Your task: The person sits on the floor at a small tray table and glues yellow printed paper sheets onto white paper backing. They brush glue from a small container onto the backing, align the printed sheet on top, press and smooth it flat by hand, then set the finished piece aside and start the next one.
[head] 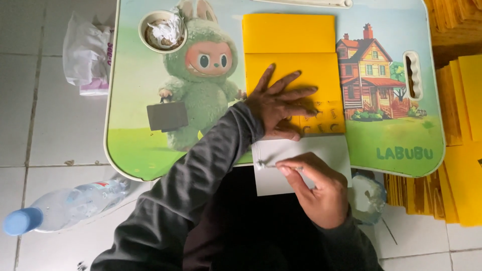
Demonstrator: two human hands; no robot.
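Overhead view of a small lap desk printed with a green furry cartoon figure and a house. At the centre of the frame, the left hand lies flat with its fingers spread wide on a yellow booklet — pressing down, gripping nothing. A second yellow sheet sits just above it, its lower edge touching or overlapping the booklet. Directly below, a white sheet hangs over the near edge of the desk. The right hand rests on this sheet at lower centre, thumb and forefinger pinched narrowly on a thin brush-like tool whose tip points left. A round cup recess in the upper left of the desk holds crumpled white paper. On the tiled floor: a plastic bottle at lower left, a white bag at upper left — and stacks of yellow sheets along the right edge.
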